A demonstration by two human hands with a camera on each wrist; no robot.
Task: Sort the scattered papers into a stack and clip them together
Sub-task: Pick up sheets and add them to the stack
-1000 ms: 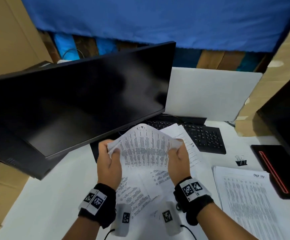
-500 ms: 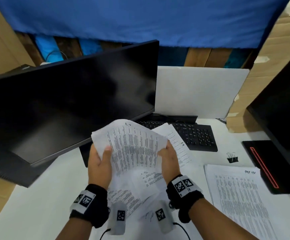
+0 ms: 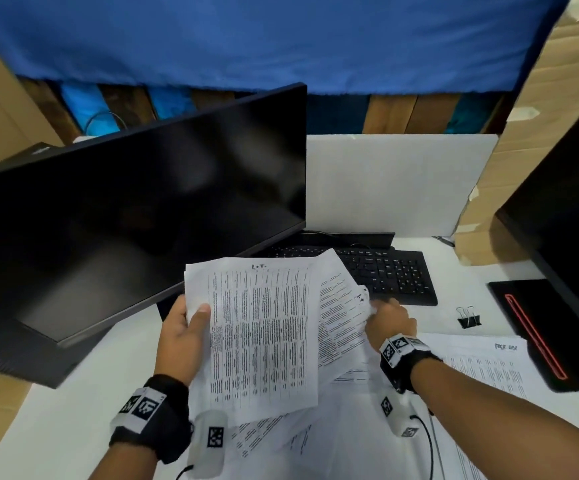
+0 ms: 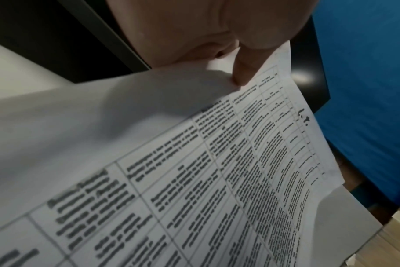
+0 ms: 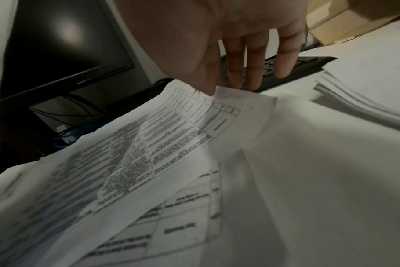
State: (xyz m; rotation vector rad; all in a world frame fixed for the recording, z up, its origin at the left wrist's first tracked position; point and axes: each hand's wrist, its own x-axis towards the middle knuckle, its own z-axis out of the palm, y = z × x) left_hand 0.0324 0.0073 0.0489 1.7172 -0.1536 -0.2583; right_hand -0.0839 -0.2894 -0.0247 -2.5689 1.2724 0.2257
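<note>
My left hand (image 3: 186, 323) holds a printed table sheet (image 3: 264, 334) upright by its left edge, thumb (image 4: 243, 72) on the front of the sheet (image 4: 217, 162). My right hand (image 3: 390, 318) is off to the right and pinches the top corner of a second printed sheet (image 3: 340, 306) that fans out behind the first. In the right wrist view the thumb (image 5: 208, 88) presses that sheet (image 5: 160, 135) while the other fingers stretch over the keyboard. More loose sheets (image 3: 281, 434) lie on the table under my wrists. A black binder clip (image 3: 468, 318) lies on the table to the right.
A neat paper stack (image 3: 482, 368) lies at the right front. A black keyboard (image 3: 392, 275) sits behind the papers. A large tilted monitor (image 3: 125, 220) fills the left. A second monitor (image 3: 565, 202) on a black base (image 3: 537, 327) and cardboard boxes stand at the right.
Both hands gripped one crumpled bundle close together. Now my right hand has moved right with one sheet, fanning it out, and the left hand's sheet hangs flat.
</note>
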